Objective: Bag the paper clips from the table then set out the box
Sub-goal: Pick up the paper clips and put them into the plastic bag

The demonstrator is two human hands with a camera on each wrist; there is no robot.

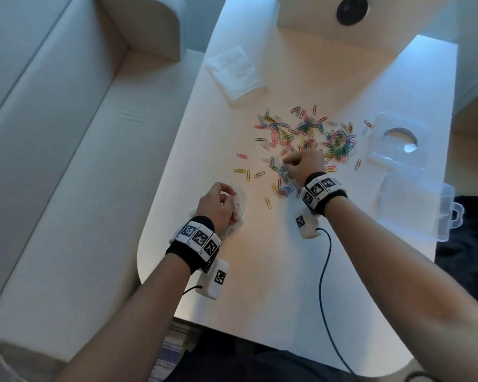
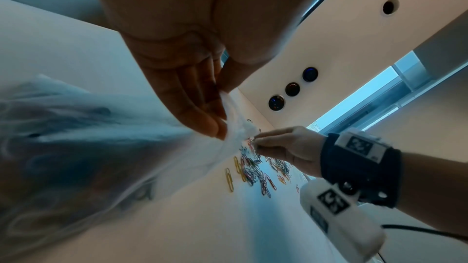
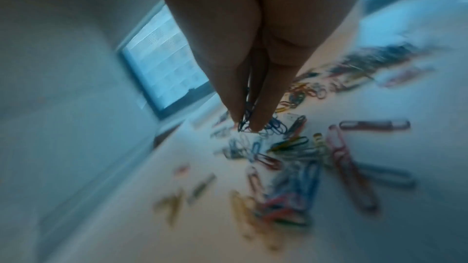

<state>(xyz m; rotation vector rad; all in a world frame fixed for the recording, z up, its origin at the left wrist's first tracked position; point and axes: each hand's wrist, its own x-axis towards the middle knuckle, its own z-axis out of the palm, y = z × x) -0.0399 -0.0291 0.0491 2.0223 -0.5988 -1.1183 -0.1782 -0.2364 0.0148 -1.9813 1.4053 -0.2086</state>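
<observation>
Paper clips [image 1: 307, 139] lie scattered mid-tabletop, thickest toward the right edge, strays toward the near left. Right hand [image 1: 305, 164] sits over the near side of the pile, fingers [image 3: 260, 111] pressed together, pinching a few dark clips. Left hand [image 1: 218, 205] near the left edge pinches the rim of the clear bag [image 2: 88, 147]; bag already has clips in it. Clear box [image 1: 414, 208] sits open at the right edge, lid [image 1: 395, 139] beyond it.

To do it well: left hand should keep the bag mouth wide and tilted toward the pile. Take small bunches, release inside the rim. Drag the strays in first.
</observation>
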